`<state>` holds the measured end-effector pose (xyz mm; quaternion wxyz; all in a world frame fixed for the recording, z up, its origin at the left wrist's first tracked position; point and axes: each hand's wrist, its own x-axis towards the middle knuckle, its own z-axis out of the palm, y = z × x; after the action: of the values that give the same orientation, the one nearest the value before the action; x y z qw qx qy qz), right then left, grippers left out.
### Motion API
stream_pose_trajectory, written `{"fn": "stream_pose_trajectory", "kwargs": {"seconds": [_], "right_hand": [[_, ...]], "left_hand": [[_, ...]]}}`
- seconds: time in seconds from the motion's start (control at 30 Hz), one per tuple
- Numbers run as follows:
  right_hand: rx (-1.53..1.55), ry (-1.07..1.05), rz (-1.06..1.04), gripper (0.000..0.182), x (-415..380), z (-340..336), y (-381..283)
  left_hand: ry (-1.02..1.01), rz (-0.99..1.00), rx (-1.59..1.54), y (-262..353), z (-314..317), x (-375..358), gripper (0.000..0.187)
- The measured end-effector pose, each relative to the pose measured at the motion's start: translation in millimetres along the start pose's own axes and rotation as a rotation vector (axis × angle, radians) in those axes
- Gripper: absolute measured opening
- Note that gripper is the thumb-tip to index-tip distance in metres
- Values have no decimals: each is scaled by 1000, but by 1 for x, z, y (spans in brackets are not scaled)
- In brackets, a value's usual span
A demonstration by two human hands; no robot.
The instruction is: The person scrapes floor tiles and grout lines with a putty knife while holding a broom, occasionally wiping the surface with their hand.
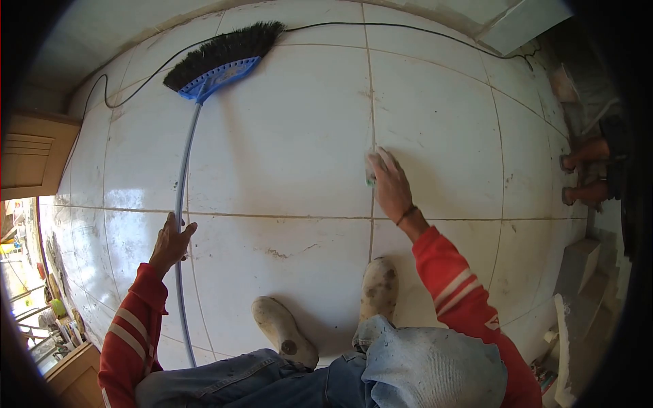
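A broom (pixel 224 68) with black bristles and a blue head lies toward the far left of the white tiled floor. Its long grey-blue handle runs back toward my legs. My left hand (pixel 170 246) is wrapped round that handle, thumb to the right. Out ahead, my right hand (pixel 389 183) is pressed low over a grout line, fingers closed on a small flat pale piece with a green edge (pixel 370 175). Most of this piece is hidden under the fingers, so its kind does not show.
A black cable (pixel 326 24) runs along the far wall. Another person's feet (pixel 578 178) are at the right edge. A wooden door panel (pixel 37 155) stands at left, above a bright opening with clutter. My boots (pixel 286 330) are on the tiles.
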<state>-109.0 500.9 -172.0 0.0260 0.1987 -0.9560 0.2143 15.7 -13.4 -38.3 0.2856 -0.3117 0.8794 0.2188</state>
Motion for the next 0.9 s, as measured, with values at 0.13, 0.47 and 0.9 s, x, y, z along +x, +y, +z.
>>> {"fn": "stream_pose_trajectory", "kwargs": {"seconds": [0.13,0.47,0.9], "right_hand": [[161,30,-1,64,-53,-17,-43],[47,157,54,62,4,36,-21],[36,249,39,56,82,38,11]], "left_hand": [[-19,31,1,3,-2,-2,83],[-1,32,-43,14,-1,-10,55],[14,13,-43,16,0,-11,53]]}}
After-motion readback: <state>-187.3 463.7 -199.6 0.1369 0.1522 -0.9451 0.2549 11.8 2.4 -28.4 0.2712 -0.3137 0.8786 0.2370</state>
